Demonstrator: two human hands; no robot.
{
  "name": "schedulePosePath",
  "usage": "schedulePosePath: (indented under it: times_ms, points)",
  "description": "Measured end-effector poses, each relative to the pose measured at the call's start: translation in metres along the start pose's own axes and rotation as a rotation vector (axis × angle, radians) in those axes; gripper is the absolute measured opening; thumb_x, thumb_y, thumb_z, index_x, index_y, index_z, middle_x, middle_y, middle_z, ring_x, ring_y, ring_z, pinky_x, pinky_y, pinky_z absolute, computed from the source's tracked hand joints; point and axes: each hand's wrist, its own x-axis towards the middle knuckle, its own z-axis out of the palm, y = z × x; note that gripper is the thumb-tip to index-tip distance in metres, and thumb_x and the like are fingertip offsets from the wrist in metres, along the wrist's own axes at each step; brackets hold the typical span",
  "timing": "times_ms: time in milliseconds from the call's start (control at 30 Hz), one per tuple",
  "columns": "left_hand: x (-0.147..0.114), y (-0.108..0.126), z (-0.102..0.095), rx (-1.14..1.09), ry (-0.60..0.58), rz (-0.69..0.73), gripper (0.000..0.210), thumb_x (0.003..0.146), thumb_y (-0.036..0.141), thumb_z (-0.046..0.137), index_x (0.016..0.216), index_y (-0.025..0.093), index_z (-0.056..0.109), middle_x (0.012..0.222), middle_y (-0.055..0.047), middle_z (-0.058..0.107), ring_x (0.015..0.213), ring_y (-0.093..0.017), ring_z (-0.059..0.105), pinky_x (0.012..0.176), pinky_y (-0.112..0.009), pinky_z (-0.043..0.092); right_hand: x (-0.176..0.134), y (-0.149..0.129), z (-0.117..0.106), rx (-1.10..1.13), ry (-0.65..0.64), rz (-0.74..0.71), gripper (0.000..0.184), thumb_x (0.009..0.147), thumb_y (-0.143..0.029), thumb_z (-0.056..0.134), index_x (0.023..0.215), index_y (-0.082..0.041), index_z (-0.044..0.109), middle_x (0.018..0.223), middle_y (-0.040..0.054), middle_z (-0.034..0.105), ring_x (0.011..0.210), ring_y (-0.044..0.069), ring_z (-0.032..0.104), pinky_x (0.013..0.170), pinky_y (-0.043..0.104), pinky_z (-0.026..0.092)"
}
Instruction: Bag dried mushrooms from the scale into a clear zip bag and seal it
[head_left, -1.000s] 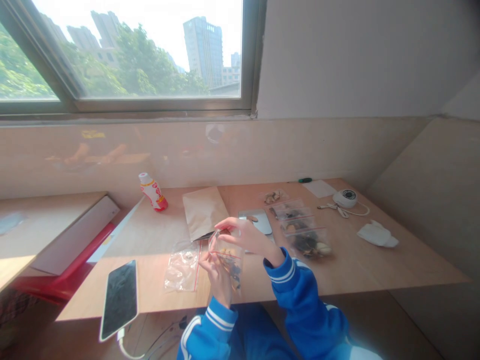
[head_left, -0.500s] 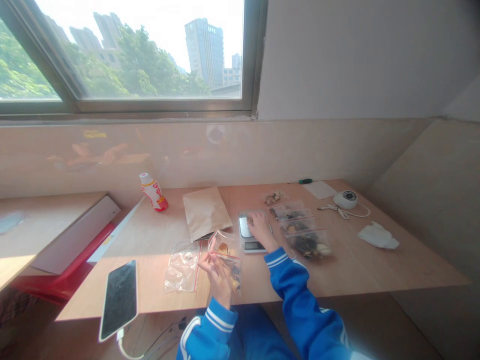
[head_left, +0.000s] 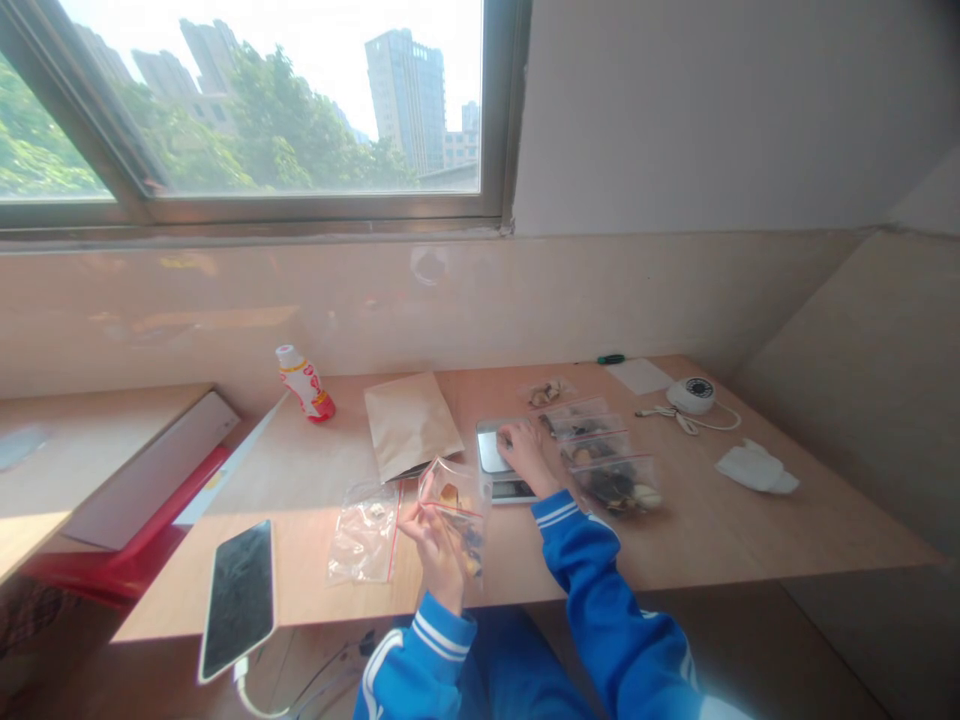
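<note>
Left hand grip pinches the zip bag, upright above the table.

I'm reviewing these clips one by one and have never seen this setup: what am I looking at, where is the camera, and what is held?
There is no machine: a person in blue sleeves works at a wooden desk under a window. The camera sits on their head, looking down. The left hand holds up a small clear bag with bits inside. The right hand rests on a small scale. Around them lie filled bags, an empty bag, a brown envelope, a phone and a little bottle.
</note>
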Motion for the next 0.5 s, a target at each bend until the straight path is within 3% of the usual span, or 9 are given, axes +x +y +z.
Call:
schedulePosePath:
  times_ms: [200,300,400,500]
  points:
    - [-0.002,0.006,-0.002,0.007,-0.023,0.019,0.047,0.086,0.061,0.036,0.111,0.022,0.033,0.114,-0.018,0.061,0.104,-0.029,0.063,0.088,-0.043,0.049,-0.001,-0.021,-0.024,0.167,0.045,-0.033,0.014,0.075,-0.008,0.054,0.083,-0.017,0.061,0.091,0.0057,0.059,0.09,0.019,0.058,0.082,0.031,0.047]
    - [-0.003,0.009,-0.001,0.0,-0.034,0.034,0.045,0.086,0.061,0.035,0.109,0.022,0.033,0.12,-0.019,0.058,0.108,-0.03,0.061,0.089,-0.045,0.049,-0.006,-0.049,-0.043,0.421,0.04,-0.095,0.013,0.076,-0.015,0.058,0.089,-0.018,0.06,0.094,0.0042,0.062,0.09,0.016,0.06,0.078,0.027,0.049]
    - [-0.004,0.009,0.002,-0.022,-0.053,0.07,0.042,0.088,0.059,0.033,0.109,0.023,0.033,0.127,-0.019,0.055,0.112,-0.028,0.059,0.092,-0.044,0.048,-0.014,-0.082,-0.061,0.728,-0.076,-0.151,0.021,0.077,-0.022,0.062,0.097,-0.019,0.06,0.1,0.0032,0.063,0.089,0.015,0.061,0.078,0.027,0.05]
    - [-0.002,0.005,0.002,-0.037,-0.068,0.105,0.043,0.088,0.058,0.033,0.115,0.024,0.033,0.133,-0.018,0.051,0.118,-0.027,0.056,0.097,-0.041,0.045,-0.023,-0.107,-0.07,0.775,-0.241,-0.173,0.027,0.075,-0.023,0.065,0.101,-0.021,0.06,0.104,0.0031,0.062,0.088,0.015,0.062,0.076,0.027,0.052]
